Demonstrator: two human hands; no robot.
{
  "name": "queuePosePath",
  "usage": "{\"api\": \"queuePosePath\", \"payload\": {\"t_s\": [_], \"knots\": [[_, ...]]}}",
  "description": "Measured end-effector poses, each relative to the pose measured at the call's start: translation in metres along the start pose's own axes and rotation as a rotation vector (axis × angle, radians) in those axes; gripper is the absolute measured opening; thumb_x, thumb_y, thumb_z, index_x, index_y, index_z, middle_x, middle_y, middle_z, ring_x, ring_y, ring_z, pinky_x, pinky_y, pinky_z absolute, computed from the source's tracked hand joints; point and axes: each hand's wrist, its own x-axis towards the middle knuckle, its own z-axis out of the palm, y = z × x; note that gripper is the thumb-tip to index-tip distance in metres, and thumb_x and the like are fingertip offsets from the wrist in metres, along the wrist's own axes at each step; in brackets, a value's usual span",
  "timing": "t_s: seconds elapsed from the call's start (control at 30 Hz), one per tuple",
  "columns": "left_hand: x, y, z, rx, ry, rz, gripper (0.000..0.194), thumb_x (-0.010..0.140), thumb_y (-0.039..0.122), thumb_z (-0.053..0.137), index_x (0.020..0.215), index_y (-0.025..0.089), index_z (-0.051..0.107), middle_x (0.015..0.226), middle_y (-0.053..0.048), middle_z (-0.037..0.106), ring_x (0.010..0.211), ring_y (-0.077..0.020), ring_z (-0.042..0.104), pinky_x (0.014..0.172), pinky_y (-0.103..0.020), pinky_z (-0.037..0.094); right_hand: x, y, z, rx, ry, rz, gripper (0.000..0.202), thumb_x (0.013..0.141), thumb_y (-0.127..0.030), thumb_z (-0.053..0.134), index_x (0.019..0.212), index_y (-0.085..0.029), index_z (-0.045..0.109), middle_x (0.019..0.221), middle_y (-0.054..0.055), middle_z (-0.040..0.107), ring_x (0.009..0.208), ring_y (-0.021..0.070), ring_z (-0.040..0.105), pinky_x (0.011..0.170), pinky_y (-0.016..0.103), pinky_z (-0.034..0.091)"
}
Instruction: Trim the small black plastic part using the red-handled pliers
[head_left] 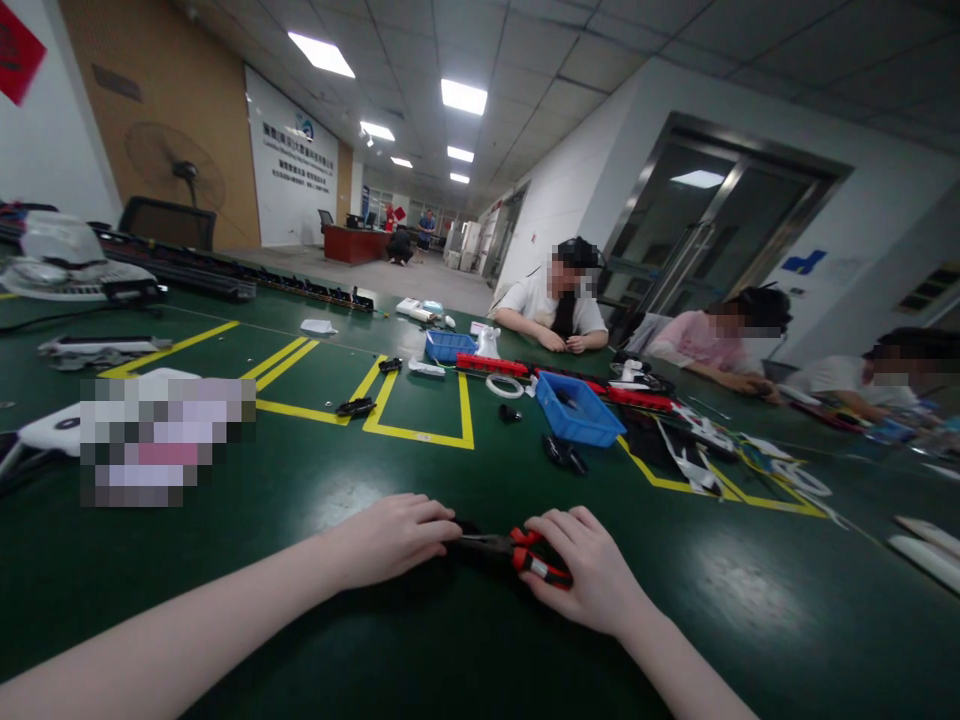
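My right hand [583,572] is wrapped round the red-and-black handles of a pair of long-nose pliers [521,553]. The pliers lie low over the green table, their dark jaws pointing left toward my other hand. With fingers bent and pressed together, my left hand [397,540] is closed at the jaw tips. Something small and dark shows under its fingertips, too hidden to name. Beyond the hands sit several small black parts [564,455] and a blue tray [577,408] with dark pieces inside.
The green table [285,590] carries yellow tape outlines [420,436]. A white device [56,430] stands left beside a blurred-out object. Farther back are a second blue tray [450,346], a red strip [491,365] and cables. Several people [555,305] sit along the far right side.
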Motion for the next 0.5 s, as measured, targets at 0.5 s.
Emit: {"api": "queuePosePath", "payload": {"t_s": [0.5], "knots": [[0.0024, 0.0051, 0.0008, 0.010, 0.023, -0.014, 0.031, 0.096, 0.020, 0.052, 0.126, 0.025, 0.057, 0.119, -0.008, 0.062, 0.101, -0.0201, 0.063, 0.085, -0.031, 0.052, -0.0031, 0.0072, 0.0012, -0.041, 0.001, -0.030, 0.039, 0.075, -0.038, 0.069, 0.108, -0.018, 0.062, 0.098, 0.009, 0.068, 0.084, 0.0209, 0.061, 0.079, 0.038, 0.046]]}}
